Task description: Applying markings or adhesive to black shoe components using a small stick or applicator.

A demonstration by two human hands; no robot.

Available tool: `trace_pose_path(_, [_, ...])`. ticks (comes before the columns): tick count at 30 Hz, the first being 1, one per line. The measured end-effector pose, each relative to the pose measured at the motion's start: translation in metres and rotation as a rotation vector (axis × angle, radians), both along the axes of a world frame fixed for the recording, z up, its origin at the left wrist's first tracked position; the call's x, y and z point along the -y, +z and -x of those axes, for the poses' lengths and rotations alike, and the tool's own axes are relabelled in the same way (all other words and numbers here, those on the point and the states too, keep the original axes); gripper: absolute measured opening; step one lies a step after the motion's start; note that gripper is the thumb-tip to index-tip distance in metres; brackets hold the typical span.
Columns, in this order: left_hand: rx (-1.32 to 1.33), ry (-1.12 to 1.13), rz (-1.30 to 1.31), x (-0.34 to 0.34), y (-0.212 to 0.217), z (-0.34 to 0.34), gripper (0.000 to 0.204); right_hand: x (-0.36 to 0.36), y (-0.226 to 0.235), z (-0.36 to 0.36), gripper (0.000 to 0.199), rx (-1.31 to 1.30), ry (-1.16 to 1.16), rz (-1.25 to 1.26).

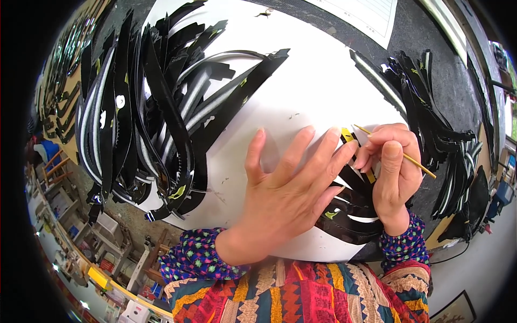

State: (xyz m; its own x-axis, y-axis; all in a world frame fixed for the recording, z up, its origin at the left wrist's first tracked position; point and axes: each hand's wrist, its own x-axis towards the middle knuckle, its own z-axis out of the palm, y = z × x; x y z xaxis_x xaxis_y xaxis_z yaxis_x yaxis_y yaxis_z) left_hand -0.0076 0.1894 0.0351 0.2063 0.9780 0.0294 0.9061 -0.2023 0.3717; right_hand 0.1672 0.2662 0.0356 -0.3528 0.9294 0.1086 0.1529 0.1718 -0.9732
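Observation:
My left hand (296, 188) lies with its fingers spread over the white sheet, the fingertips reaching a yellow-and-black strip (347, 135). That strip runs beneath the fingers of both hands, so part of it is hidden. In my right hand (395, 167) a thin yellow stick (417, 165) is pinched, its narrow end pointing up and left just above the strip. Whether the stick is a pen or a brush I cannot tell. Below the hands, several curved black strips (344, 226) fan out, one with a yellow-green mark.
A big heap of black strips (161, 107), some edged in white, covers the left of the white sheet (301, 54). More black strips (425, 102) lie on the dark tabletop (420, 32) at right. A printed paper (366, 16) lies at the far edge. Wooden stools (54, 167) stand beyond, lower left.

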Motion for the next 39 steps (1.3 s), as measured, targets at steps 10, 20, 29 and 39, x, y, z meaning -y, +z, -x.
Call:
trace_pose_path(10, [-0.007, 0.006, 0.026, 0.001, 0.001, 0.0, 0.052, 0.0, -0.001, 0.0, 0.023, -0.004, 0.007, -0.006])
trace_pose_path(20, [0.018, 0.01, 0.015, 0.0, 0.0, 0.001, 0.052, -0.002, 0.016, -0.001, 0.017, 0.19, 0.039, -0.118])
trace_pose_path(29, [0.016, 0.013, 0.017, -0.002, 0.005, 0.0, 0.049, 0.021, 0.014, -0.012, 0.027, 0.674, 0.015, -0.487])
trace_pose_path(39, [0.015, 0.01, 0.012, -0.002, 0.003, -0.002, 0.046, 0.022, 0.01, -0.011, 0.029, 0.681, 0.01, -0.546])
